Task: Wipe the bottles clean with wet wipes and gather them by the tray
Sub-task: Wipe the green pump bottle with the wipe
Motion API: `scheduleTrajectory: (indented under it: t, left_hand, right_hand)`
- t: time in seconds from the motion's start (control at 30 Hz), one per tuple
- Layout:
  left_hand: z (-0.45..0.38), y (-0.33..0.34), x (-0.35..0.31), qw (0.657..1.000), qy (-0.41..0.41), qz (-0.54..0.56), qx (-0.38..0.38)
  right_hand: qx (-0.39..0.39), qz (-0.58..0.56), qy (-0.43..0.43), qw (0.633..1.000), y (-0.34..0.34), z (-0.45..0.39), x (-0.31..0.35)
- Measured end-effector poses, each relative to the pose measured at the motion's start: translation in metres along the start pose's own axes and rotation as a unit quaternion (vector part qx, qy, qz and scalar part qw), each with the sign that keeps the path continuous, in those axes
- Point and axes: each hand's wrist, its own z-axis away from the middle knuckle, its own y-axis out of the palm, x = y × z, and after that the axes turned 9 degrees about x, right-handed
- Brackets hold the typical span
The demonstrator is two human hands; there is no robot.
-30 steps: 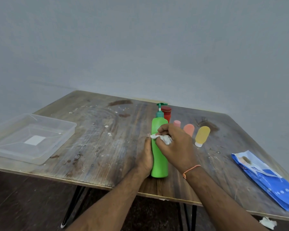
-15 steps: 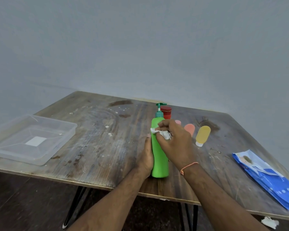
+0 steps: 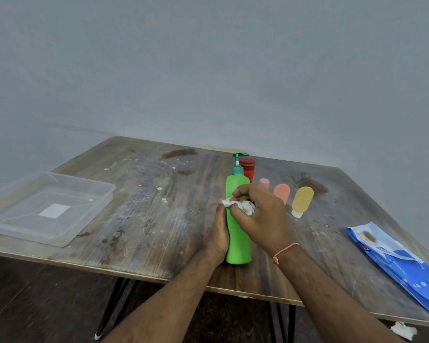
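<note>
An upright green pump bottle [image 3: 237, 233], near the table's [image 3: 144, 219] front edge and well apart from the tray [image 3: 60, 240], is steadied by the left hand [image 3: 217, 237] while a wet wipe [image 3: 243, 206] is pinched against its upper side by the right hand [image 3: 260, 216].

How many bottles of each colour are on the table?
Green bottle: 1
Red bottle: 1
Pink bottle: 1
Orange bottle: 1
Yellow bottle: 1
Total: 5
</note>
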Motion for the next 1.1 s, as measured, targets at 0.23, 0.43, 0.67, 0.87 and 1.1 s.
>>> scheduleTrajectory:
  t: [0.23,0.43,0.67,0.87,1.1]
  left_hand:
    - [0.005,0.005,-0.004,1.0,-0.001,0.013,0.008]
    - [0.004,0.006,-0.005,1.0,0.001,0.005,0.008]
    - [0.006,0.007,-0.006,0.999,0.014,0.03,0.0]
    - [0.006,0.005,-0.006,1.0,-0.005,-0.004,0.011]
    - [0.009,0.002,-0.007,1.0,-0.009,-0.019,0.013]
  right_hand:
    - [-0.029,0.019,0.003,0.999,0.006,-0.015,0.002]
    - [-0.007,0.05,-0.018,0.999,0.001,-0.011,0.0]
    - [0.008,0.049,-0.023,0.999,0.007,-0.012,0.004]
    - [-0.01,0.027,0.006,1.0,-0.003,0.009,-0.01]
    - [-0.018,-0.038,0.021,0.999,-0.003,0.016,-0.013]
